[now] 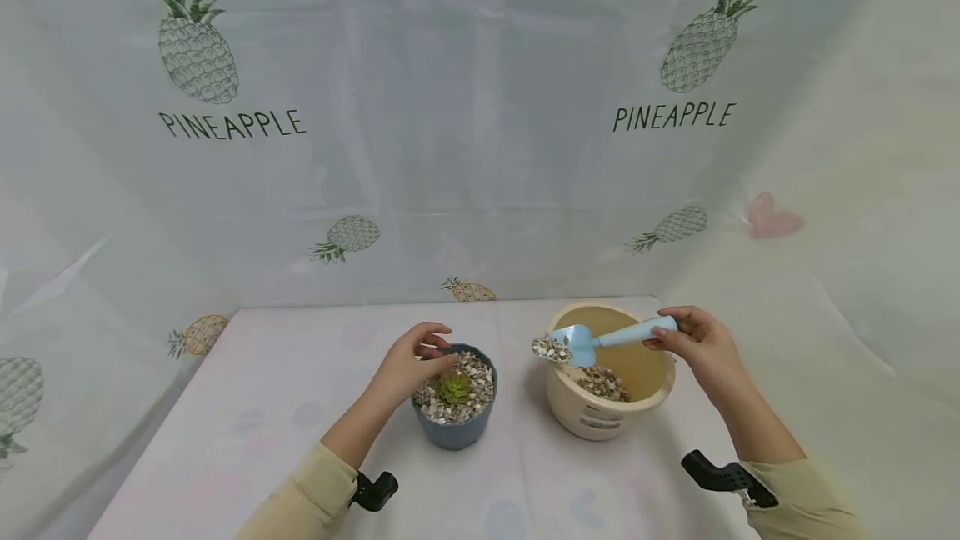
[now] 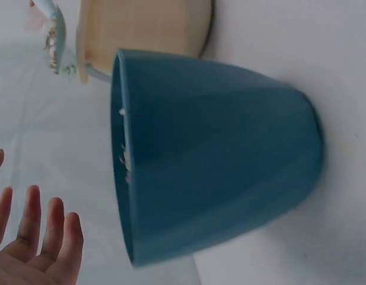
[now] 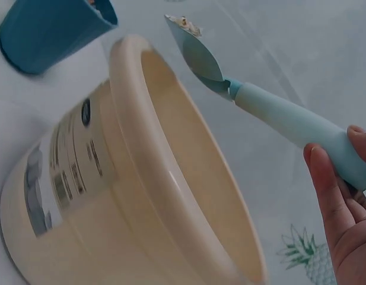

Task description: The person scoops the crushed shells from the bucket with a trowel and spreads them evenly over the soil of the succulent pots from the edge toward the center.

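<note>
My right hand (image 1: 703, 348) grips the end of a light blue trowel (image 1: 630, 333) by its handle. Pale gravel (image 1: 551, 347) lies on the blade, which is over the left rim of a cream bucket (image 1: 588, 419). More gravel sits at the bottom of that bucket. To the left stands a blue pot (image 1: 455, 433) filled with pale gravel, with a small green succulent (image 1: 453, 388) in it. My left hand (image 1: 411, 363) hovers at the pot's upper left with fingers loosely bent, holding nothing. In the left wrist view its fingers (image 2: 33, 219) are spread apart from the pot.
A pale cloth-covered table (image 1: 300, 407) carries both containers, with a gap between them. Behind and at the sides hangs a sheet (image 1: 480, 148) printed with pineapples. The bucket bears a printed label (image 3: 70, 166).
</note>
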Action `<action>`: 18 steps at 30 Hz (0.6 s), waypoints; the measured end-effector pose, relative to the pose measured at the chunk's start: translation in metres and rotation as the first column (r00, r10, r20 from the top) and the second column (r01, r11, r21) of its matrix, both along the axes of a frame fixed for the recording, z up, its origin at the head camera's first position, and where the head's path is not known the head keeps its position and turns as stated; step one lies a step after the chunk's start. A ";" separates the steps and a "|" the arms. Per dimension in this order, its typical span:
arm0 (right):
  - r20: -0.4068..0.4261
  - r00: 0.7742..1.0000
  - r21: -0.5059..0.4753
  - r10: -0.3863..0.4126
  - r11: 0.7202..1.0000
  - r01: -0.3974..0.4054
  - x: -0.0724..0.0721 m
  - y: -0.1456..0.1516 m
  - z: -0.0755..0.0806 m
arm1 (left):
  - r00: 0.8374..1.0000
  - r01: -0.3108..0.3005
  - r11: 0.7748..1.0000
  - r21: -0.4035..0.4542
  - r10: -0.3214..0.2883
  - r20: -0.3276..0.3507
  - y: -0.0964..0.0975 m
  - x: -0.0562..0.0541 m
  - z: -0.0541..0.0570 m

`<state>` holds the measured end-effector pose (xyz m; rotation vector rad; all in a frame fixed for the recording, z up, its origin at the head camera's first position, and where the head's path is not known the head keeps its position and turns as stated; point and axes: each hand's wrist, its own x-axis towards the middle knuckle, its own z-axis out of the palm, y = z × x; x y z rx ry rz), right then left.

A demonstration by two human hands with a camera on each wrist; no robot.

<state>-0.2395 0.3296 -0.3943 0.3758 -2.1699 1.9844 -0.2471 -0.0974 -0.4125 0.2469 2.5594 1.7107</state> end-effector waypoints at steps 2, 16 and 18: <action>0.008 1.000 -0.006 0.013 1.000 -0.013 -0.001 -0.007 0.000 | 1.000 0.003 1.000 -0.019 -0.003 0.005 -0.007 -0.001 -0.003; 0.057 0.995 -0.030 0.082 0.996 -0.081 -0.016 -0.063 -0.006 | 0.995 0.101 0.991 -0.083 -0.099 0.029 -0.071 -0.006 -0.037; 0.060 0.994 -0.037 0.091 0.995 -0.089 -0.018 -0.069 -0.008 | 0.984 0.178 0.979 -0.102 -0.176 0.031 -0.078 -0.007 -0.042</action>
